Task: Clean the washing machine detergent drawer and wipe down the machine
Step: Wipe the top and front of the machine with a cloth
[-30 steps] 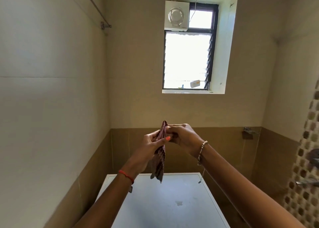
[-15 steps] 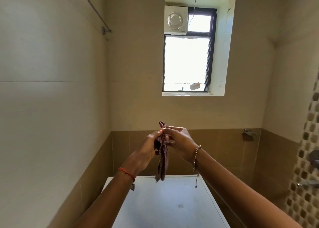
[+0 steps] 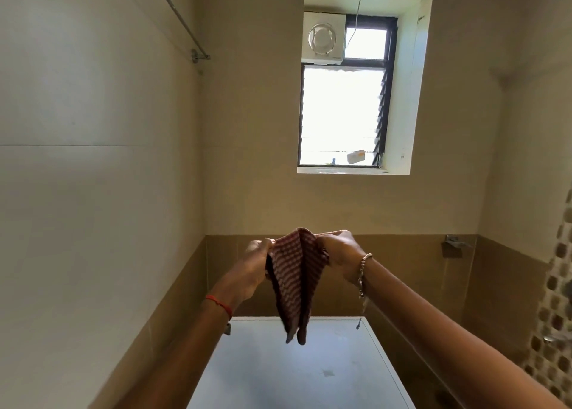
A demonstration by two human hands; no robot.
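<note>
Striped woven cloth [image 3: 294, 281], smooth white machine top [image 3: 297, 374], perhaps plastic

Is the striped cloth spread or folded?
Partly spread: the cloth hangs creased, its top pinched apart by left hand and right hand.

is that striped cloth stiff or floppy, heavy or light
Probably floppy: the cloth sags in folds between the left hand and right hand, its lower end dangling. Likely light, since pinches at its top edge carry it. Pushed across the smooth machine top, it would probably bunch.
</note>
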